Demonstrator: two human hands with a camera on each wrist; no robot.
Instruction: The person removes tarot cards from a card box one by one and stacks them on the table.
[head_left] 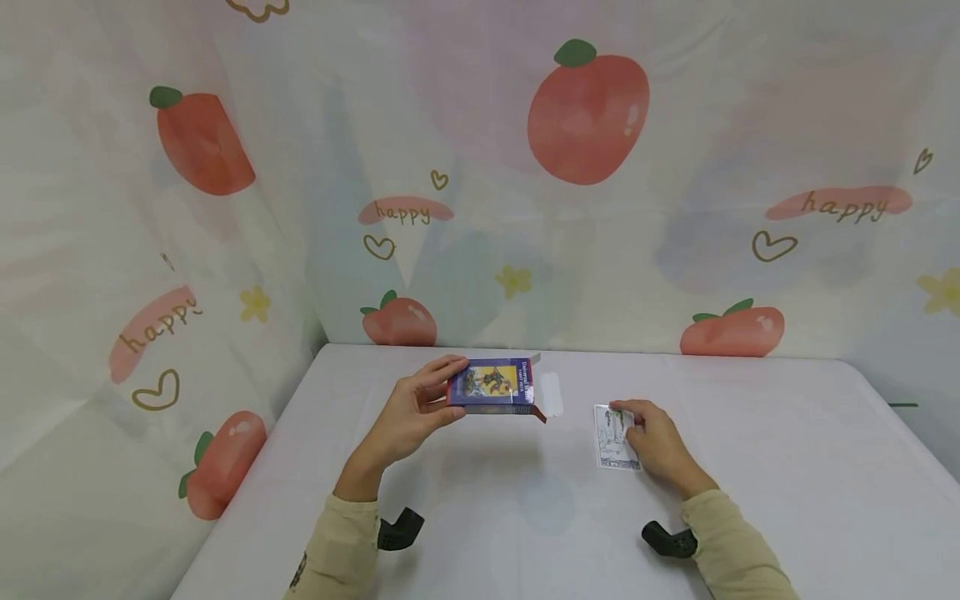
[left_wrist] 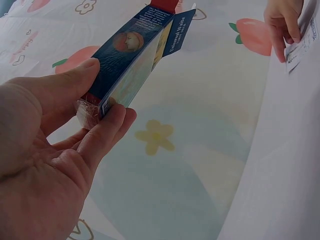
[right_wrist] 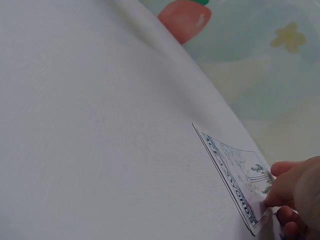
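Note:
My left hand point(head_left: 405, 417) holds a blue tarot card box point(head_left: 491, 383) by its left end, raised over the table. Thumb and fingers pinch the box point(left_wrist: 127, 55) from opposite sides in the left wrist view, and its flaps stand open at the far end. A crumpled bit of clear wrap shows at the end near the palm. Over to the right, my right hand point(head_left: 660, 442) pinches a white printed card point(head_left: 617, 446) along its right edge. In the right wrist view the card point(right_wrist: 235, 175) is held close to the table; whether it touches cannot be told.
A white-covered table point(head_left: 525, 533) lies under both hands. Behind and to the left hang fabric walls point(head_left: 480, 267) with printed fruit, hearts and flowers. Black curved pieces point(head_left: 401, 529) stick out at both wrists below the sleeves.

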